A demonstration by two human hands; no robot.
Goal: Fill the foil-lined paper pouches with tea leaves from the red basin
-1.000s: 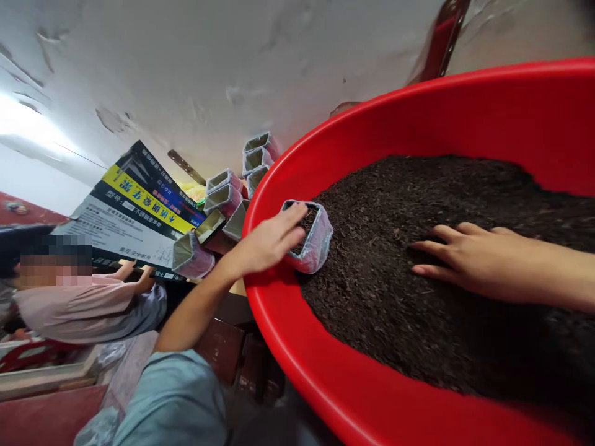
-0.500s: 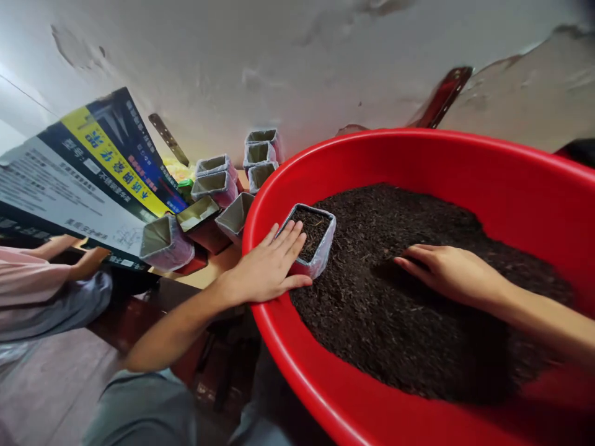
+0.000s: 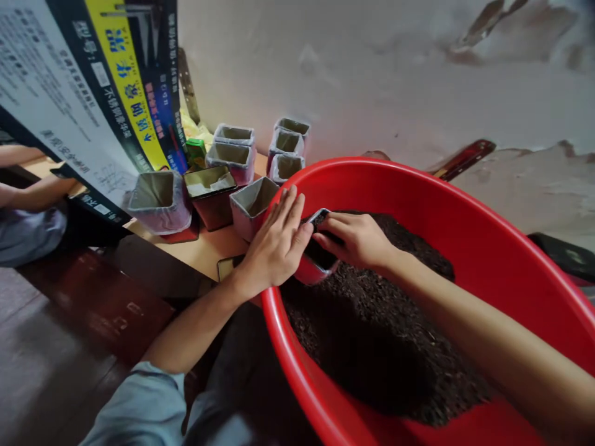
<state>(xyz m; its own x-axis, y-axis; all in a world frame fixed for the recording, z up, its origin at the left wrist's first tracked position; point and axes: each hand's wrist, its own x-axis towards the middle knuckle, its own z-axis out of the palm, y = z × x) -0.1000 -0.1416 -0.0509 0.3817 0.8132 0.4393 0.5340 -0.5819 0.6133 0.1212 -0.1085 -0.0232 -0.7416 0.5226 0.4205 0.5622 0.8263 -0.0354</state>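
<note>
A small square container (image 3: 311, 271) wrapped in clear plastic stands tilted on dark soil (image 3: 367, 303) inside a big red tub (image 3: 283, 334). My left hand (image 3: 279, 248) lies along the tub's rim with its fingers stretched out, its thumb at the container's near left edge. Over the container's mouth, my right hand (image 3: 357, 238) has its fingers curled together and dipping inside. What those fingers hold, if anything, is hidden. Dark soil shows in the container around them.
Several similar wrapped containers (image 3: 230, 162) stand on a light wooden table (image 3: 204, 251) left of the tub. A large printed cardboard box (image 3: 116, 93) leans there, with another person's arms (image 3: 41, 192) behind it. A peeling wall (image 3: 353, 80) runs along the back.
My right hand has moved left from the soil to the container's mouth. My left hand has shifted off the container's top toward its left edge. The view has turned somewhat.
</note>
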